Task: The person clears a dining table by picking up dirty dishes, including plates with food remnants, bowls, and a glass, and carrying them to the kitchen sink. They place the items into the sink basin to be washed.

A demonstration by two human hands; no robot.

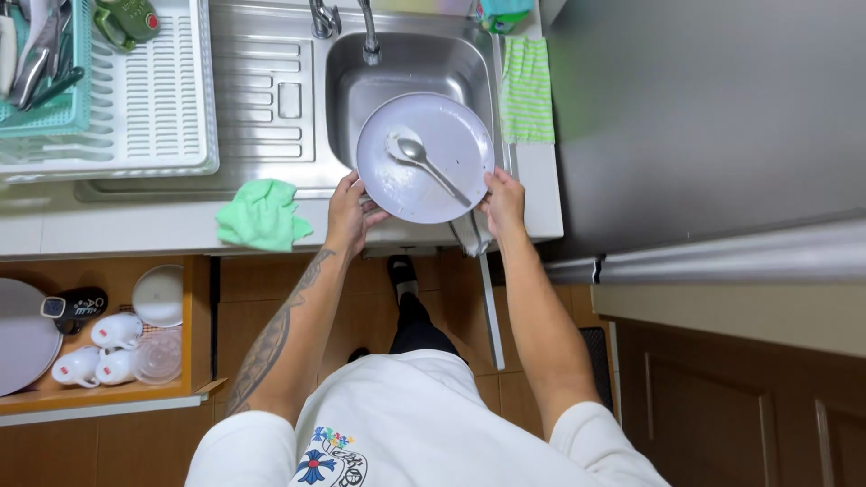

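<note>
Both hands hold a round pale plate (pixel 442 135) over the front edge of the steel sink (pixel 361 81). My left hand (pixel 347 212) grips its lower left rim and my right hand (pixel 503 200) grips its lower right rim. A white and a metal spoon (pixel 417 155) lie on the plate, handles pointing toward the lower right. Smears of residue show on the plate's surface.
A crumpled green cloth (pixel 262 215) lies on the counter left of my hands. A white dish rack (pixel 153 99) stands at the far left, a striped green towel (pixel 527 90) right of the sink. A faucet (pixel 368 32) rises behind. An open drawer (pixel 194 316) holds cups and plates.
</note>
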